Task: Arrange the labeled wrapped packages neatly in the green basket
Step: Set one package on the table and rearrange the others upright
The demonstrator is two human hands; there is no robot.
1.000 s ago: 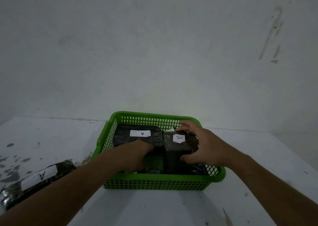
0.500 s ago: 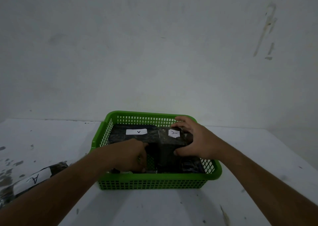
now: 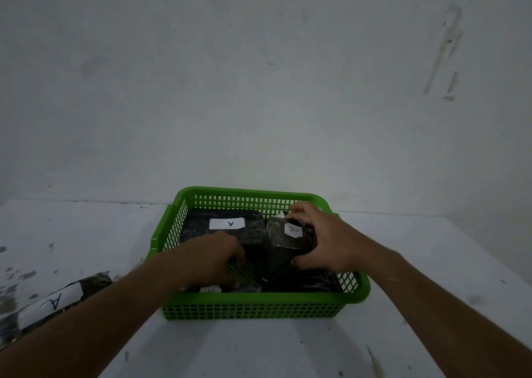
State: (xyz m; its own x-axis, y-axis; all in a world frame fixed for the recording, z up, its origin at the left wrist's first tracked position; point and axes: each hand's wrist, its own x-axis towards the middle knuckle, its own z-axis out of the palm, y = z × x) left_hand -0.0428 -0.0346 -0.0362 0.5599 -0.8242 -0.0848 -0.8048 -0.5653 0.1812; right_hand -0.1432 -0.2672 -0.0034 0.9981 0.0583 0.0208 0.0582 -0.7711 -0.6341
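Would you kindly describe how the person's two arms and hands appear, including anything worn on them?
Both forearms are bare all the way to the picture's lower edge: no sleeves or cuffs show. The left hand and the right hand wear no gloves, and no rings, watch or wristbands are visible. No markings or bandages can be made out, though the light is dim, so fine detail is hard to tell.

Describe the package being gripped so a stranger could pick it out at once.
Find the green basket on the white table. Inside, on its right side, the right hand clasps a dark wrapped package. Unlike the flat package lying to its left, it stands raised, its white A label turned sideways.
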